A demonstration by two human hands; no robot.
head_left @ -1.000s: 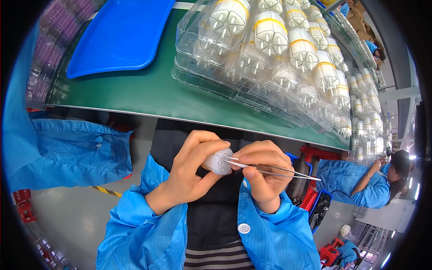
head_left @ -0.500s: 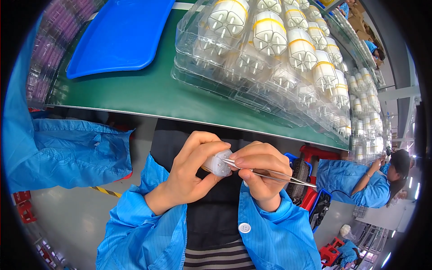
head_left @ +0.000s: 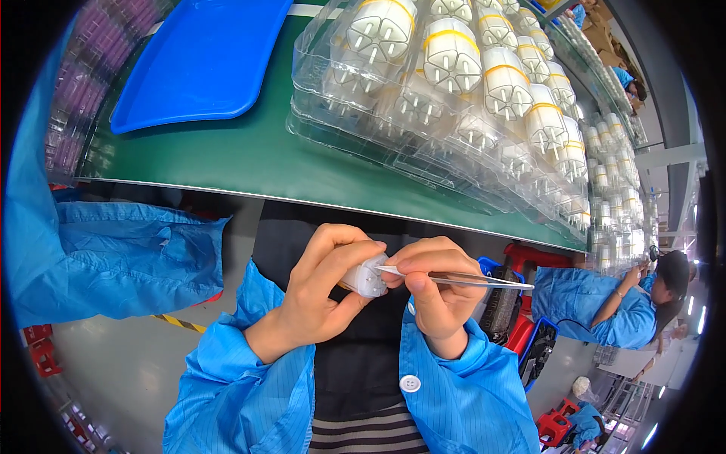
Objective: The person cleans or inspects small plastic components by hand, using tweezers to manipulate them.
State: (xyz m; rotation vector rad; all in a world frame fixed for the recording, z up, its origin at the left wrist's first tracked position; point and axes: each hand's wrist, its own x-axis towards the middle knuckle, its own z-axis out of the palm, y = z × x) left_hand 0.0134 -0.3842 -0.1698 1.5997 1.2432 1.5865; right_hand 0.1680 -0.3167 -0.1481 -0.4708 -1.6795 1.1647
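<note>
My left hand (head_left: 314, 299) is closed around a small white plastic part (head_left: 367, 277), round-edged, with its marked end turned toward my right hand. Between the thumb and fingers of my right hand (head_left: 439, 284) is a pair of metal tweezers (head_left: 484, 282). Their tips touch or nearly touch the face of the white part, and the back end sticks out to the right. Both hands are over my lap, just in front of the table edge. My fingers hide much of the part's sides.
A blue tray (head_left: 197, 64) lies on the green table (head_left: 249, 155) at the far left. Stacked clear plastic trays (head_left: 333, 121) hold several white pronged plug parts (head_left: 451, 57) with yellow bands. Co-workers in blue sit left and right; a red and blue bin (head_left: 529, 333) stands right.
The tweezers have swung in my right hand, so their back end sits higher and they lie closer to level. My left hand with the white part has barely moved.
</note>
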